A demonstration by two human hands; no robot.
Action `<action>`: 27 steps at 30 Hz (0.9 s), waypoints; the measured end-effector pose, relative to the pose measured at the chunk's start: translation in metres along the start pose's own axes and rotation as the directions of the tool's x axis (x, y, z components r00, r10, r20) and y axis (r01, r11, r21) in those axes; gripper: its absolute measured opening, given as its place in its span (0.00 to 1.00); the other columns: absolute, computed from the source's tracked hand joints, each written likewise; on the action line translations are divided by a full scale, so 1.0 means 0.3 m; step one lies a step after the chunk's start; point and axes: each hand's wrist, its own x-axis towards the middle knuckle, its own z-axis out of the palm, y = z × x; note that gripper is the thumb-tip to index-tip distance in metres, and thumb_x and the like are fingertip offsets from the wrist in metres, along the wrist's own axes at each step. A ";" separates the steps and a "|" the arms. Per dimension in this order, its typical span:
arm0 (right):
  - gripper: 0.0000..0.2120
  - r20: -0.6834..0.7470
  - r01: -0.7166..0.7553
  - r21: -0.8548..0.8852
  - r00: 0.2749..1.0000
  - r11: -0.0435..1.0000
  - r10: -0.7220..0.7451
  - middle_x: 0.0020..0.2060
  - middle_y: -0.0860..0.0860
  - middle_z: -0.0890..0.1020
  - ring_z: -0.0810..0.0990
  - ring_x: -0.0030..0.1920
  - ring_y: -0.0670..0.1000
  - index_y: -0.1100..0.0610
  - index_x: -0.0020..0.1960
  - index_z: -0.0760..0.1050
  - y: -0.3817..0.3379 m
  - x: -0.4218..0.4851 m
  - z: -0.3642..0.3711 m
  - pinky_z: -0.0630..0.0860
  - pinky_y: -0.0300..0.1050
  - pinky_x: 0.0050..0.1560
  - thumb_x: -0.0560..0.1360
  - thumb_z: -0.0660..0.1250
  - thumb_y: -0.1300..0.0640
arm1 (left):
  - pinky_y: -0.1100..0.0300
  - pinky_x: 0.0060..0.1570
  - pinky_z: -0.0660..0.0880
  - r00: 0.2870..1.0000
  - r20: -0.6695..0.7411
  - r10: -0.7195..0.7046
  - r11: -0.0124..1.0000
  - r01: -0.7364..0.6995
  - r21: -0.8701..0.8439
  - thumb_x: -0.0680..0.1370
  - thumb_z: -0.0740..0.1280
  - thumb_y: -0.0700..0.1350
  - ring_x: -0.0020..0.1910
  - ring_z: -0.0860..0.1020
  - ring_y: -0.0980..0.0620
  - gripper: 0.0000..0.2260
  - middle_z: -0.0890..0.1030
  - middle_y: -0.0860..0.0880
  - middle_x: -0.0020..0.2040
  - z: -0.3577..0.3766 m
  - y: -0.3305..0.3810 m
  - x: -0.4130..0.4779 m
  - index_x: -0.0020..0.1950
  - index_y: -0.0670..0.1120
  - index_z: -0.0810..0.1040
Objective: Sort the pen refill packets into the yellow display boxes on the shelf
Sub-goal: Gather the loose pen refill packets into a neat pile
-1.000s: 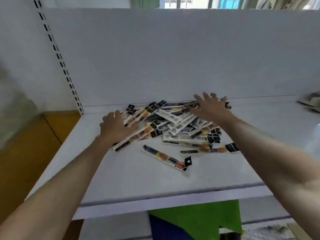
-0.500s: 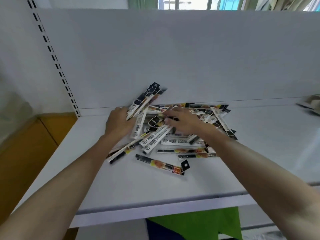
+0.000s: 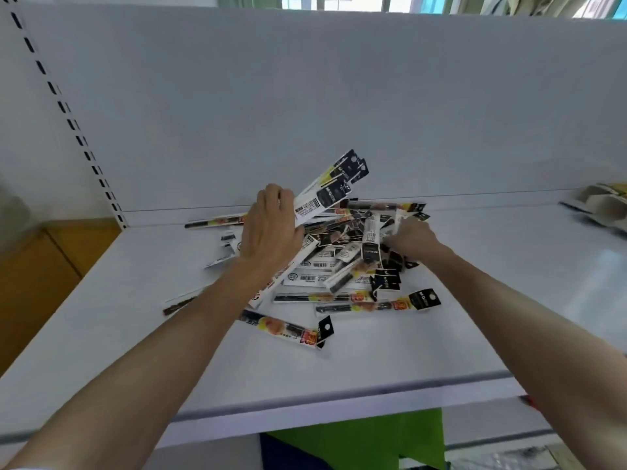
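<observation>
A loose heap of pen refill packets [image 3: 342, 276], long narrow white and black sleeves, lies on the white shelf [image 3: 373, 354] near the back panel. My left hand [image 3: 271, 228] grips a small bunch of packets [image 3: 334, 188] tilted up and to the right above the heap. My right hand [image 3: 412, 237] reaches into the right side of the heap, its fingers curled around a few packets [image 3: 369, 232] there. One packet [image 3: 288, 329] lies apart toward the front. No yellow display box is in view.
The white back panel [image 3: 339, 96] rises behind the heap, with a slotted upright [image 3: 68, 120] at left. A pale cardboard item [image 3: 600, 201] sits at the far right of the shelf. Green and blue material [image 3: 356, 442] shows below the shelf's front edge. A wooden surface [image 3: 37, 273] lies left.
My left hand has lifted its bunch of packets higher and to the right. My right hand has moved from the heap's middle to its right side. Some packets have slid left.
</observation>
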 end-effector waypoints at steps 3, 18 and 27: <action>0.14 0.072 0.033 0.230 0.996 0.973 -0.051 0.29 0.54 0.76 0.76 0.24 0.48 0.61 0.36 0.72 -0.081 -0.016 0.022 0.73 0.36 0.25 0.78 0.59 0.56 | 0.55 0.47 0.67 0.979 0.206 -0.007 0.999 -0.003 0.049 0.74 0.63 0.51 0.53 0.69 0.44 0.21 0.71 0.41 0.56 -0.012 0.013 0.037 0.60 0.39 0.69; 0.28 0.081 -0.119 0.574 0.993 0.810 0.088 0.46 0.56 0.74 0.77 0.49 0.55 0.67 0.63 0.68 -0.182 0.021 0.034 0.76 0.46 0.47 0.68 0.75 0.60 | 0.43 0.68 0.61 0.763 0.639 -0.094 0.989 0.143 -0.025 0.64 0.68 0.69 0.70 0.58 0.41 0.48 0.57 0.43 0.72 0.021 -0.022 -0.048 0.73 0.43 0.54; 0.14 -0.103 -0.006 0.647 0.990 0.763 0.094 0.46 0.57 0.77 0.75 0.47 0.56 0.65 0.54 0.74 -0.171 0.059 -0.036 0.71 0.45 0.46 0.71 0.66 0.58 | 0.54 0.50 0.73 0.882 0.472 0.022 0.994 0.031 -0.105 0.74 0.66 0.51 0.58 0.70 0.46 0.25 0.69 0.44 0.61 0.011 -0.096 -0.067 0.68 0.44 0.66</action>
